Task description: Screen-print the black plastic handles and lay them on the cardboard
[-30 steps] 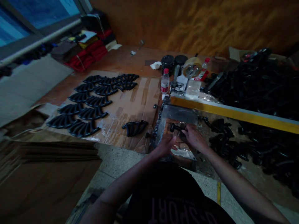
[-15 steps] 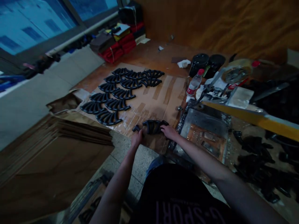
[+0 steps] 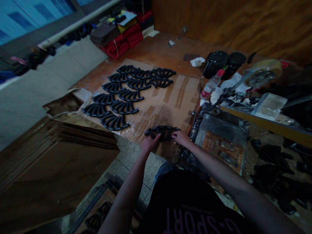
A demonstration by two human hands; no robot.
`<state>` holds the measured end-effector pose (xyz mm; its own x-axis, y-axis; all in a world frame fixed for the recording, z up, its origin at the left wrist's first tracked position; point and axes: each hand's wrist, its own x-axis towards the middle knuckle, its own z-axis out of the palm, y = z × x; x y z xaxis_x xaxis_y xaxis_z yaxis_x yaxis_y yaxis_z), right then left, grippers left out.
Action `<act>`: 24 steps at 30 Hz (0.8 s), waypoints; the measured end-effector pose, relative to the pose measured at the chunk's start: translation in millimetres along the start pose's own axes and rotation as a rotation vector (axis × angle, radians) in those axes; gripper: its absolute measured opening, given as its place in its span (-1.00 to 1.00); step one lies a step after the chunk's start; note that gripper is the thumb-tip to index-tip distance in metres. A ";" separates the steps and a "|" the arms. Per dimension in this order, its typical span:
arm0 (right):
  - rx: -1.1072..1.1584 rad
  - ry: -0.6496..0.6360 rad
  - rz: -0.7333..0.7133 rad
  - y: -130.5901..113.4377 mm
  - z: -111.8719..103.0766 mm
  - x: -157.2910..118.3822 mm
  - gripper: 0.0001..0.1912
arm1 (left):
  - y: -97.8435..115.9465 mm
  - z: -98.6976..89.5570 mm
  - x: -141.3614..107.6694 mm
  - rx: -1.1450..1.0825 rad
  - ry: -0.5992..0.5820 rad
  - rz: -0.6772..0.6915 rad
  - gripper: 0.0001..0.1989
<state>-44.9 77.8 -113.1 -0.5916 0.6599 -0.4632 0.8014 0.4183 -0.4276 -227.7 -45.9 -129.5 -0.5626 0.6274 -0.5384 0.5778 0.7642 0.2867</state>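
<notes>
A short fan of black, glossy, L-shaped handle-like pieces (image 3: 165,132) lies near the front edge of the cardboard sheet (image 3: 168,110). At the left end of this fan, my left hand (image 3: 151,142) is closed on a black piece, its thumb lying along it. My right hand (image 3: 180,137) grips the fan's right end, its fingertips partly hidden against the dark pieces. Farther back to the left, several larger fans of the same black pieces (image 3: 124,107) lie in overlapping rows on the cardboard.
Stacked flat cardboard (image 3: 73,165) stands to the left. On the right are a plastic bottle (image 3: 212,85), a tape dispenser (image 3: 262,76), a metal plate (image 3: 216,125) and a heap of loose black pieces (image 3: 273,162). Red bundles (image 3: 124,40) lie at the back.
My left hand has moved right, bringing its single black piece against the left end of the short fan. My right hand stays at the fan's right end. The view has shifted slightly.
</notes>
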 end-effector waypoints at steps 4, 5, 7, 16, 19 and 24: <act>0.000 -0.004 0.006 -1.5 0.9 -0.5 -0.69 | -2.4 1.0 4.8 -0.013 -0.011 -0.043 -0.15; -0.011 0.003 0.011 -2.6 0.7 -2.1 -0.68 | -3.8 1.0 6.3 0.002 -0.004 -0.056 -0.17; -0.056 0.028 0.000 -7.9 0.8 -6.2 -0.67 | -6.4 1.0 8.6 0.030 0.007 -0.069 -0.23; -0.236 0.058 -0.229 -56.9 16.0 -3.3 -0.60 | -5.1 -0.5 9.0 0.090 0.054 -0.089 -0.45; -0.206 0.032 -0.142 -63.4 17.8 9.2 -0.62 | -8.1 -4.4 9.1 0.116 0.062 -0.098 -0.46; -0.186 0.031 -0.081 -72.2 13.0 21.6 -0.62 | -15.8 -9.8 9.2 0.139 0.067 -0.120 -0.43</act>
<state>-116.6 53.7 -102.3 -0.6543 0.6370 -0.4077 0.7553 0.5772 -0.3104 -247.8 -50.7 -131.3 -0.6678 0.5450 -0.5071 0.5775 0.8091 0.1091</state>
